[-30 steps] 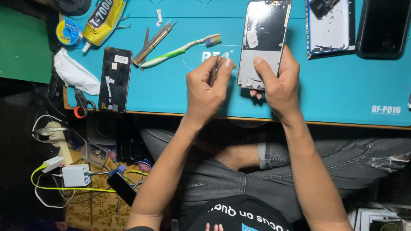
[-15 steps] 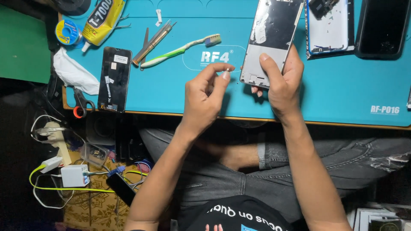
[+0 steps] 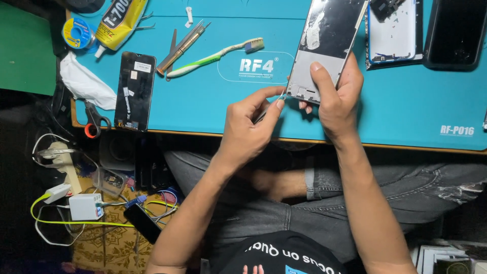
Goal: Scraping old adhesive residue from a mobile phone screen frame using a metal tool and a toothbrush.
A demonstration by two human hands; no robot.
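Two hands work over the blue mat (image 3: 213,109) on my bench. My right hand (image 3: 337,99) has its grip clamped on the near end of a bare phone frame (image 3: 329,43), thumb across its face, holding it tilted just above the mat right of centre. My left hand (image 3: 248,129) has its grip pressed together, pinching a thin tool (image 3: 264,114) whose tip meets the frame's near left corner; I cannot tell what kind of tool it is. Farther left lie a toothbrush (image 3: 215,55), tweezers (image 3: 183,39), a black phone screen (image 3: 135,90), scissors (image 3: 95,121) and a glue tube (image 3: 119,20). Far right lie a blue back cover (image 3: 395,33) and a dark phone (image 3: 456,33).
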